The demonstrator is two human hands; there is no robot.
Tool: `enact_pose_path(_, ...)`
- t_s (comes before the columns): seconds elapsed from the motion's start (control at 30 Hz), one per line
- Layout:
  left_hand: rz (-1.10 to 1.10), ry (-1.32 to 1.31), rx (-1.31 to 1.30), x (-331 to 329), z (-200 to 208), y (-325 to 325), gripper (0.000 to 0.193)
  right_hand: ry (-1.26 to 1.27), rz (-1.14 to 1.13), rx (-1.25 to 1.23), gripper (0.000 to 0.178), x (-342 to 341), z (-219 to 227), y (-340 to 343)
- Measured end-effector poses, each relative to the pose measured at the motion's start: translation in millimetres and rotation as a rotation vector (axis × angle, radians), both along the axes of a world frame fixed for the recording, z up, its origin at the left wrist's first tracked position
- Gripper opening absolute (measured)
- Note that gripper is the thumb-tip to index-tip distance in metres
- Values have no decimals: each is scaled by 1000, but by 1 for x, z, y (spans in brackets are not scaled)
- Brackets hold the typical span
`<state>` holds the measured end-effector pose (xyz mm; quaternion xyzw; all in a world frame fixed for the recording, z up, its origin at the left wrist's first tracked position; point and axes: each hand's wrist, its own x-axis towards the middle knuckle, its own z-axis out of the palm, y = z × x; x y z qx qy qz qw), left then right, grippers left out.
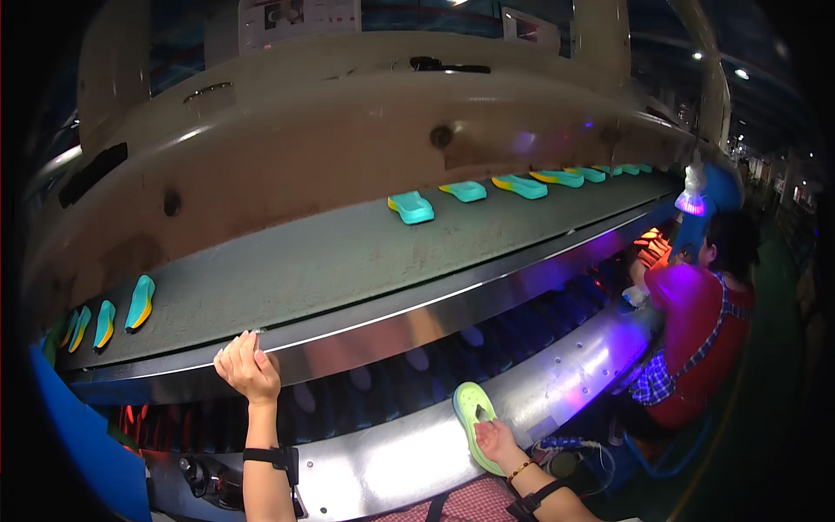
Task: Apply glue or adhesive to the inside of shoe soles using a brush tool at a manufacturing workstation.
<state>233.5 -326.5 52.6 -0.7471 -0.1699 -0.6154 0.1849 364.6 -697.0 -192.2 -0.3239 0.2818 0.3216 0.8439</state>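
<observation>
My left hand [249, 370] is raised to the metal rail [348, 344] along the front of the upper conveyor, its fingers bent together over the edge. A pale yellow-green shoe sole [470, 404] stands tilted at the near rim of the steel ledge. My right hand [495, 441] is closed on its side, covering part of the sole's middle. On the upper belt, teal and yellow soles [141, 302] sit at the left, and several more teal soles [410, 208] run in a row toward the far right.
Below the rail, a dark lower conveyor [383, 391] carries dim sole shapes. The curved steel ledge [374, 465] runs in front of me. A co-worker [700, 322] in red sits at the right near a glowing red opening [652, 248]. A black fixture [209, 481] is at lower left.
</observation>
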Motion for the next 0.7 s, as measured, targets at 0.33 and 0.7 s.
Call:
enact_pose_path(0.33,2,12,-5,2,-1,-2,34,-2359,-344,-970,14,106,357,52)
enact_pose_path(0.7,-21,24,73,4,-3,8,32,-2079,733,-1498,54,270,369,184)
